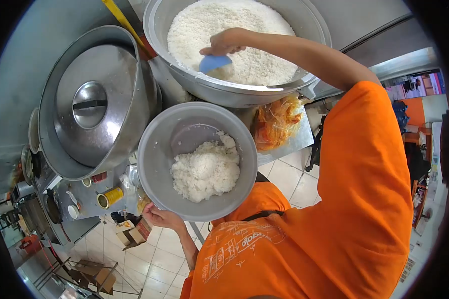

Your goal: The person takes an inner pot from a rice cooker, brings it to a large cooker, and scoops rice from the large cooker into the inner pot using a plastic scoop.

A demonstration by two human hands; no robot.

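Scoop (214,63) (rounded) in grainy rice (234,21)

The top edge is cutting off the far rim of the big pot (224,97). The right hand (227,42) is hiding the handle of the scoop (214,62). The lid (97,134) is concealing whatever the left pot (147,87) is holding; wrinkles are blurring the orange contents of the bag (278,124). Whether the left hand (163,218) is touching the bowl (154,144) is proving unclear.
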